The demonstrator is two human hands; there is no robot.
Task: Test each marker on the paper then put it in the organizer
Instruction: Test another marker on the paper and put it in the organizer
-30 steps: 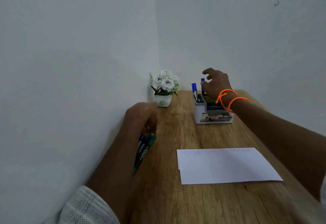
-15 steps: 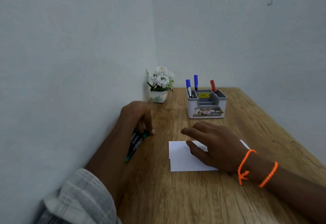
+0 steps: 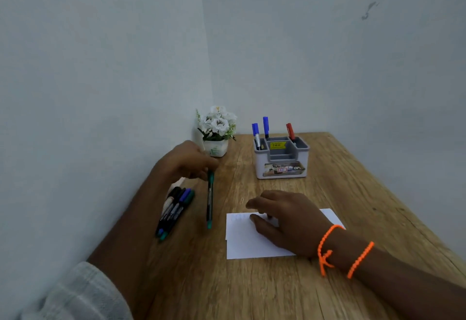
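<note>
The left hand (image 3: 187, 159) pinches a green marker (image 3: 209, 200) by its top end, fingers curled round it so the barrel hangs nearly upright with its tip just above the desk (image 3: 353, 193), apparently picked from the bundle as the next one to test. That bundle of untested markers (image 3: 175, 210) lies just beside it at about 9 o'clock from the paper (image 3: 242, 241), close to the wall and within easy reach of this hand. The right hand (image 3: 285, 218) rests flat on the paper, fingers loosely spread and holding nothing, probably to keep the sheet from sliding while a line is drawn; faint scribbles show near its top edge. At 12 o'clock from the paper stands the organizer (image 3: 281, 165), already holding two blue markers (image 3: 261, 131) on its left side and a red marker (image 3: 290, 131) on its right. A small pot of white flowers (image 3: 217, 130) sits in the corner, clear of the work.
</note>
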